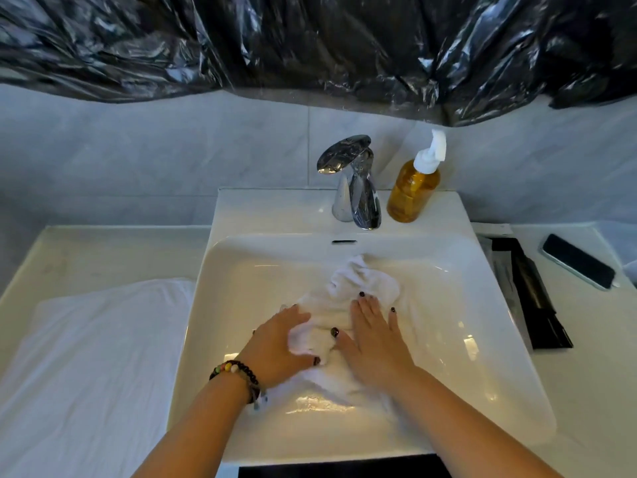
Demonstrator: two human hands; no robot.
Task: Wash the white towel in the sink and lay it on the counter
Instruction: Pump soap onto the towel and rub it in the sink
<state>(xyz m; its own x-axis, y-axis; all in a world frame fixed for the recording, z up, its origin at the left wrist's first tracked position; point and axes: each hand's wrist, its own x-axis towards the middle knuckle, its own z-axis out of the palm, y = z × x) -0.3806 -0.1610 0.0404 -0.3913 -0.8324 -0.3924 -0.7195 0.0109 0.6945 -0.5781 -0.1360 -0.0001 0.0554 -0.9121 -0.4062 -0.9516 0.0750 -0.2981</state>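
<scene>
Your towel (pixel 358 288) lies in the sink (pixel 489 339), bunched and wet-looking, running from a crumpled heap just below the tap (pixel 358 188) down toward you, so its long axis points roughly away from your body and a little to the right. Both of your hands are on its near end.

Your left hand (pixel 279 343) has its fingers and thumb curled round a fold of the towel, gripping a wad of it. Your right hand (pixel 374 339) lies flat with the fingers straight and spread, pressing the cloth against the basin floor; it grips nothing. The two hands sit just beside each other, with the gripped fold between them.

The heaped far end lies just beyond your right fingertips, so that hand is the nearer one to gather it. I judge you are mid-scrub, with wringing and lifting not yet done.

For the laying step, what matters is sideways: the desk (pixel 103 243) to your left already carries a spread white cloth (pixel 96 357), and your left hand is the nearer to it. The right side holds a phone (pixel 579 260) and a dark packet (pixel 527 291), so I would keep drips off that side. The soap bottle (pixel 412 191) stands beside the tap, within reach of your right hand.
</scene>
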